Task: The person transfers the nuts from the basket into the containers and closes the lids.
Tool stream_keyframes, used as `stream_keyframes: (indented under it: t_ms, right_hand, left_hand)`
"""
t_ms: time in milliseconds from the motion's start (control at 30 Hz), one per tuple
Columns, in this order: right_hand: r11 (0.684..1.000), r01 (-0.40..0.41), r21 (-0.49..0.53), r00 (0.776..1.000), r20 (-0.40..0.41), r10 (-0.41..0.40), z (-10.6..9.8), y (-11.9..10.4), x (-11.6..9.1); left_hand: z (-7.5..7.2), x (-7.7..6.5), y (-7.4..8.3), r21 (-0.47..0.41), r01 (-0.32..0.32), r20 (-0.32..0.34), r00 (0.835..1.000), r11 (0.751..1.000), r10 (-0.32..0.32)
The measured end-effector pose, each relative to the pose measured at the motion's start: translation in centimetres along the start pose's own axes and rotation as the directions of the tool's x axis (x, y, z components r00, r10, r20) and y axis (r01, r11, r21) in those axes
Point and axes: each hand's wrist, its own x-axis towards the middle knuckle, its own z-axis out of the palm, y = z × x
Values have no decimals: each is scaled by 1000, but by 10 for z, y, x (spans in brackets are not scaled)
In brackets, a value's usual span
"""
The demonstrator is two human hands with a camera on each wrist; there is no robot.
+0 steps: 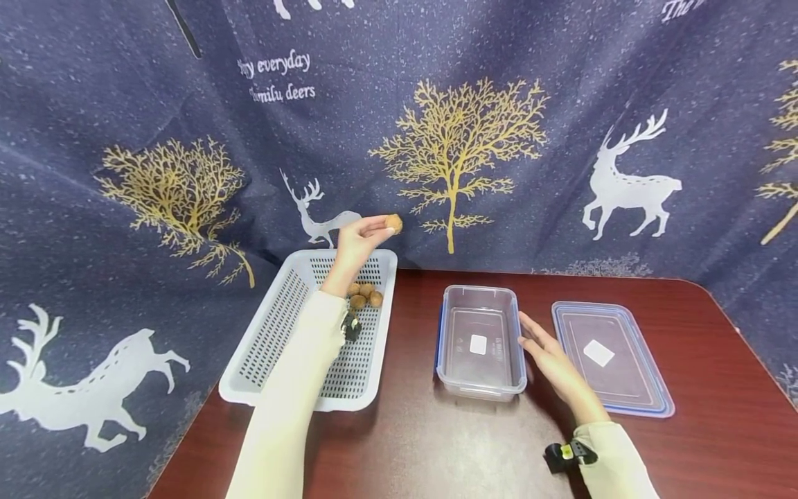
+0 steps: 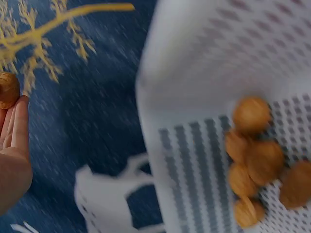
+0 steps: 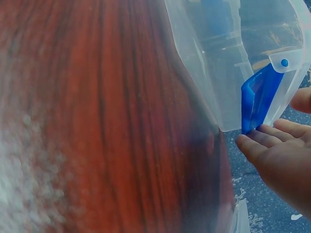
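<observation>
Near the far right corner of a pale grey perforated plastic basket [image 1: 386, 312], a person's left hand [image 1: 364, 238] holds up one brown walnut [image 1: 393, 223], seen in the head view against a dark blue cloth [image 1: 349, 152] printed with deer and trees. Thumb and fingertips pinch the nut at its sides. More walnuts [image 1: 358, 301] lie huddled on the basket floor, partly behind the forearm.

To the right, on a glossy reddish-brown table [image 1: 405, 443], stands a clear rectangular storage box [image 1: 461, 371] with no lid on it and a small white label inside. The right hand [image 1: 555, 360] is beside its right wall, fingers extended rather than curled; the right wrist view shows fingertips at a blue side latch [image 3: 262, 94] (contact looks likely, though firm pressure cannot be judged). Just beyond lies the clear lid [image 1: 623, 367], flat and blue-edged.

The walnut should be light, hard and stiff, its ridged shell giving good friction, though roundness could let it roll away. A pinch across its widest part seems best. The thin-walled box probably weighs little and could slide if nudged; its side walls offer a steadying place.
</observation>
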Motion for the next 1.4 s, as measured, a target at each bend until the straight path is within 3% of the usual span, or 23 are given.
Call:
stream_keyframes:
  t_ms: [333,533,833,1133,1400]
  right_hand:
    - [1000,-1,3,1000,0,1,0,1,0]
    - [1000,5,9,1000,-4,-5,0,3,1]
    - [1000,-5,6,1000,-6,5,0,2,1]
    - [1000,-13,-13,1000,-7,13,0,2,0]
    - [1000,-11,-8,1000,-3,11,-1,1,1]
  left_hand:
    - [51,-2,28,-77,-11,53,998,997,15]
    - [82,-8,31,-112,40,116,993,993,-27]
    - [119,-22,26,-107,146,200,972,984,-122]
    - [150,-39,11,-52,187,211,962,981,-172]
    - [165,-55,-11,-23,249,192,952,968,-240]
